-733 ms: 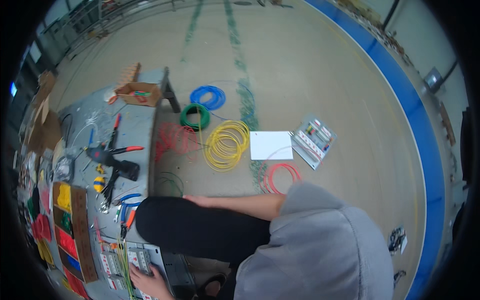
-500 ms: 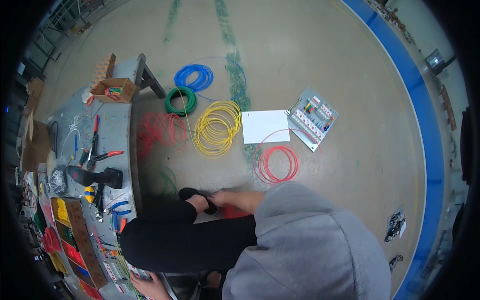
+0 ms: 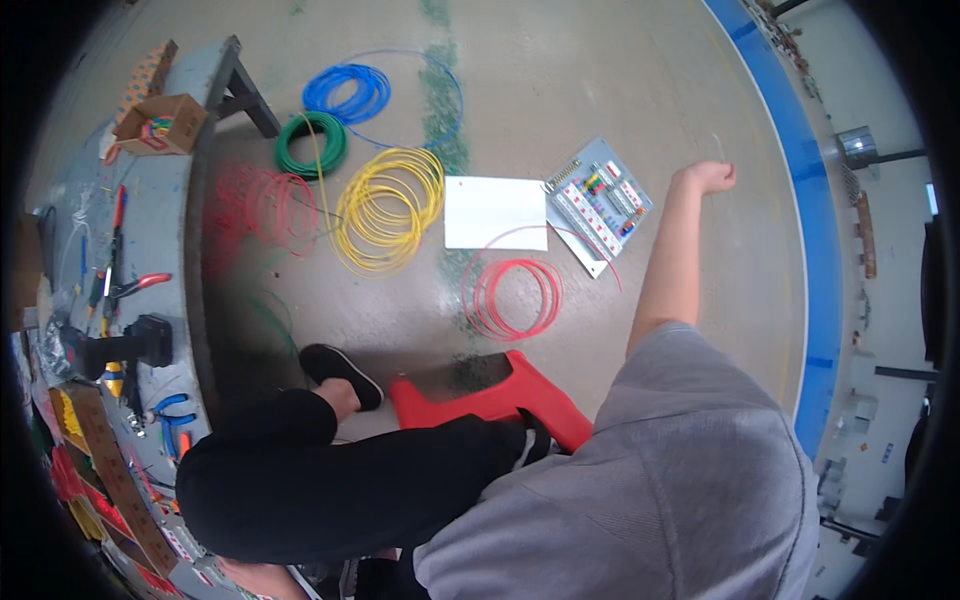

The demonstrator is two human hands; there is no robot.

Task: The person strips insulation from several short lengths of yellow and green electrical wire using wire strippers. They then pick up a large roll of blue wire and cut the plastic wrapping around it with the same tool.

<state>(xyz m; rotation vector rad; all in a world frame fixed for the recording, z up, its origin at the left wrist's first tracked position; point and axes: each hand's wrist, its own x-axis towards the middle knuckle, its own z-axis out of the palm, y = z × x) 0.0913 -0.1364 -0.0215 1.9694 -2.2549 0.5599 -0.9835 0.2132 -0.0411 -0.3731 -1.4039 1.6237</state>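
Observation:
My right arm stretches out over the floor. Its hand [image 3: 712, 177] is closed, fingers curled in, and a faint thin streak shows just beyond it; what it holds, if anything, I cannot make out. Closest to it lies a grey panel [image 3: 603, 205] fitted with rows of white breakers and coloured parts. A white sheet [image 3: 495, 213] lies beside that panel, and a coil of red wire [image 3: 517, 300] is nearer me. At the lower left, my left hand [image 3: 262, 578] shows only in part past my knee, by the bench edge; its fingers are hidden.
Yellow [image 3: 388, 210], green [image 3: 310, 145] and blue [image 3: 347, 95] wire coils lie on the floor, with tangled red wire [image 3: 255, 210]. A red stool [image 3: 540, 395] stands beneath my leg. The bench [image 3: 170, 230] carries a drill [image 3: 120, 348], pliers [image 3: 170, 415] and a cardboard box [image 3: 175, 125].
My right hand has left my foot and swung out to the right, past the panel. More of the red stool shows. The view has shifted, and less of my left hand is visible.

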